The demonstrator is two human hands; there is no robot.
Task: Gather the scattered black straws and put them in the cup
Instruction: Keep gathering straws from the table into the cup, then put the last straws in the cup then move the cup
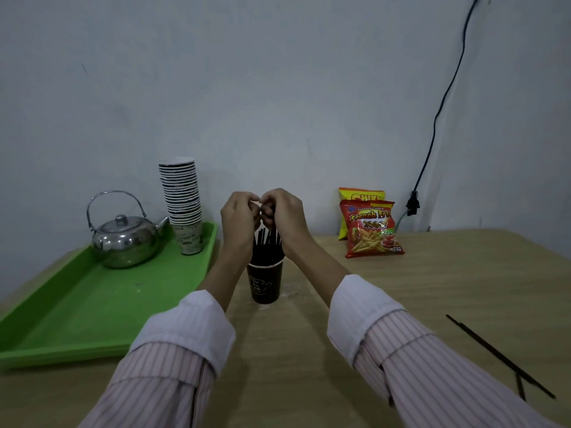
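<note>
Above the dark paper cup [264, 284] at the middle of the wooden table [432, 282], our left hand [239, 222] and right hand [282, 216] meet, fingers curled together around the tops of the bundled black straws [267, 245] standing in the cup. We cannot tell how firmly either hand pinches them. Two more thin black straws [497, 355] lie loose on the table, well apart to our right. A green plastic tray [92, 304] at our left carries a steel kettle [126, 239] and stacked paper cups [183, 202]; red snack bags [370, 230] stand beside the wall.
</note>
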